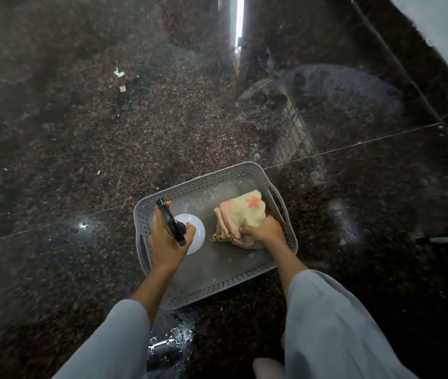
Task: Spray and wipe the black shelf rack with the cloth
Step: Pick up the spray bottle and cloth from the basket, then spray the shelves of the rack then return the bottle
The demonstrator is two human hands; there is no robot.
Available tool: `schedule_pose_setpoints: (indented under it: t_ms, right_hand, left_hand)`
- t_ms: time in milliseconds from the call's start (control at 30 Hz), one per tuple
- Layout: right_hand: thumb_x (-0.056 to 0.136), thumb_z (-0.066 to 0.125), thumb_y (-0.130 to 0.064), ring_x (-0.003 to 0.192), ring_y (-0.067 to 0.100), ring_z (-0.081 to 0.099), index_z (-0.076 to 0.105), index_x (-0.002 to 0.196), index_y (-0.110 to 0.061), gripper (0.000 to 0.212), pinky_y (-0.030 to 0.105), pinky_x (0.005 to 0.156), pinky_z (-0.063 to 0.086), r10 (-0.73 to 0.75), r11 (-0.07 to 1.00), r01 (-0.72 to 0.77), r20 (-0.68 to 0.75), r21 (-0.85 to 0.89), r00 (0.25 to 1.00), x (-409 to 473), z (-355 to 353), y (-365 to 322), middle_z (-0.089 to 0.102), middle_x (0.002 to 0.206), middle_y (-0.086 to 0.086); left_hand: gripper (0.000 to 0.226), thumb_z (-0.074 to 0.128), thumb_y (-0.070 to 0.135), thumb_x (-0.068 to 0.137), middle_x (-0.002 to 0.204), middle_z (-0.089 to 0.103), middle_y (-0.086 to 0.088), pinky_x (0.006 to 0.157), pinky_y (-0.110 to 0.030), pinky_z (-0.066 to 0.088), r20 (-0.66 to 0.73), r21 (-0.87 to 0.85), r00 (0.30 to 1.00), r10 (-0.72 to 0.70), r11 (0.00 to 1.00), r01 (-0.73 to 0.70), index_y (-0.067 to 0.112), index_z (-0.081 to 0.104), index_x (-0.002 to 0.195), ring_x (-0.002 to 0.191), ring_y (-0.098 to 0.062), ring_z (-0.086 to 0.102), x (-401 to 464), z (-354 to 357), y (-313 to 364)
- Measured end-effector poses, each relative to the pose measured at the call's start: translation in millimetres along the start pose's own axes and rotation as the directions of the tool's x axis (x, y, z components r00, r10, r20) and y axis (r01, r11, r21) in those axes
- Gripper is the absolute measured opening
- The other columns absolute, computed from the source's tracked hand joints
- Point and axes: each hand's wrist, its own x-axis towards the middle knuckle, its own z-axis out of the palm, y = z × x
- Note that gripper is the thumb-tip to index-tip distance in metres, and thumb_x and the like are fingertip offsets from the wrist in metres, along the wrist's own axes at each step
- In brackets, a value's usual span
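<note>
A grey perforated basket [247, 170] is sitting on a dark speckled polished floor [67, 132], and both hands are reaching down into it. The left hand [164, 242] is wrapping its fingers round the neck of a spray bottle [192, 233], which is standing near the basket's left wall; its black trigger head [169, 222] is covering much of the round white body, and the hand is hiding the rest of the neck. The right hand [261, 232] is gripping a cloth [244, 214], fingers curled down into the bunched fabric so that the fingertips are out of sight. The cloth is lying toward the basket's right wall, close beside the handle slot; it is pale yellow-green and pink with an orange star showing on top, and a small printed shape at its lower left edge is too small to make out.

Grey sleeves [326, 324] are filling the lower part of the view and are cut off by the bottom edge.

The black shelf rack is not plainly showing. Beyond the basket's far right corner a faint wire grid [294, 127] is appearing on the glossy surface, but whether it is an object or a reflection cannot be told. Small scraps [120, 77] are lying farther off on the floor, too blurred to identify.
</note>
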Motion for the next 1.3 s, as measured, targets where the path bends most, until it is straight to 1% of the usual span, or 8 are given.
schedule_pose_setpoints:
  t_ms: [100, 233, 400, 567, 867, 1033, 1233, 1300]
  right_hand:
    - [0.039, 0.088, -0.053, 0.105, 0.027, 0.063, 0.064, 0.115, -0.009, 0.091, 0.039, 0.09, 0.053, 0.029, 0.991, -0.036, 0.061, 0.127, 0.998, 2.5, 1.7, 4.1, 0.066, 0.115, 0.007]
    - [0.066, 0.087, -0.02, 0.102, 0.026, 0.065, 0.061, 0.12, -0.004, 0.063, 0.036, 0.089, 0.054, -0.004, 0.913, -0.058, 0.151, 0.404, 0.989, -14.0, 5.1, -1.9, 0.067, 0.116, 0.011]
    - [0.071, 0.084, -0.015, 0.095, 0.028, 0.068, 0.059, 0.122, -0.001, 0.059, 0.04, 0.084, 0.057, -0.015, 0.801, -0.102, 0.191, 0.59, 0.982, -33.6, 2.4, -1.3, 0.069, 0.111, 0.015]
    - [0.068, 0.086, -0.013, 0.091, 0.027, 0.07, 0.062, 0.118, -0.003, 0.056, 0.034, 0.075, 0.058, -0.089, 0.71, -0.042, 0.15, 0.703, 0.985, -65.1, -12.9, -0.9, 0.07, 0.108, 0.014]
    - [0.058, 0.09, -0.005, 0.094, 0.031, 0.07, 0.059, 0.122, -0.004, 0.071, 0.045, 0.079, 0.058, -0.199, 0.564, 0.07, 0.052, 0.823, 0.979, -114.4, -63.0, -11.2, 0.07, 0.108, 0.015]
    - [0.053, 0.089, 0.0, 0.099, 0.034, 0.067, 0.055, 0.126, -0.006, 0.081, 0.05, 0.081, 0.057, -0.223, 0.509, 0.154, -0.042, 0.847, 0.974, -146.1, -106.1, -12.4, 0.068, 0.113, 0.017]
    - [0.032, 0.084, 0.003, 0.108, 0.04, 0.061, 0.042, 0.134, -0.003, 0.111, 0.04, 0.066, 0.057, -0.303, 0.422, 0.329, -0.211, 0.845, 0.929, -176.2, -196.1, -2.2, 0.058, 0.125, 0.023]
    - [0.043, 0.081, 0.005, 0.106, 0.038, 0.062, 0.042, 0.134, -0.003, 0.099, 0.039, 0.067, 0.057, -0.312, 0.383, 0.407, -0.298, 0.83, 0.902, -206.2, -229.4, 4.6, 0.059, 0.124, 0.022]
  left_hand:
    - [0.071, 0.062, 0.05, 0.067, 0.095, 0.066, -0.011, 0.079, -0.032, 0.044, -0.004, 0.007, 1.0, 0.003, 1.0, -0.003, 0.017, 0.044, 0.127, 0.088, -0.021, 0.062, 1.2, 0.9, -0.8]
    - [0.064, 0.076, 0.023, 0.073, 0.096, 0.065, -0.012, 0.076, -0.027, 0.039, -0.01, 0.032, 1.0, 0.003, 0.999, -0.003, 0.013, 0.045, 0.128, 0.088, -0.022, 0.061, 1.6, 2.1, 2.3]
    - [0.066, 0.079, 0.019, 0.072, 0.104, 0.063, -0.014, 0.085, -0.042, 0.047, 0.02, 0.033, 0.999, -0.032, 0.999, 0.032, 0.01, 0.045, 0.128, 0.097, -0.029, 0.06, 2.2, -1.0, 7.1]
    - [0.07, 0.079, 0.016, 0.072, 0.118, 0.054, -0.018, 0.089, -0.04, 0.044, 0.086, 0.05, 0.996, 0.005, 0.999, -0.009, 0.002, 0.042, 0.131, 0.107, -0.033, 0.054, 4.0, -11.8, 17.9]
    - [0.053, 0.076, 0.012, 0.071, 0.088, 0.061, -0.01, 0.07, -0.037, 0.046, 0.285, -0.003, 0.951, 0.121, 0.992, -0.125, 0.01, 0.05, 0.118, 0.077, -0.028, 0.058, -11.3, -21.3, 85.2]
    - [0.039, 0.071, 0.007, 0.069, 0.069, 0.055, 0.009, 0.056, -0.021, 0.042, 0.375, -0.114, 0.869, 0.323, 0.946, -0.303, 0.016, 0.054, 0.103, 0.057, -0.005, 0.055, -19.6, -17.7, 153.5]
    - [0.034, 0.065, 0.005, 0.07, 0.063, 0.058, 0.006, 0.051, -0.021, 0.04, 0.462, -0.273, 0.724, 0.513, 0.858, -0.434, 0.018, 0.058, 0.101, 0.052, -0.009, 0.051, -21.2, -4.4, 247.7]
    - [0.032, 0.066, 0.001, 0.072, 0.07, 0.062, -0.003, 0.053, -0.031, 0.043, 0.46, -0.345, 0.661, 0.592, 0.806, -0.481, 0.018, 0.057, 0.096, 0.055, -0.015, 0.053, -26.1, 0.2, 282.7]
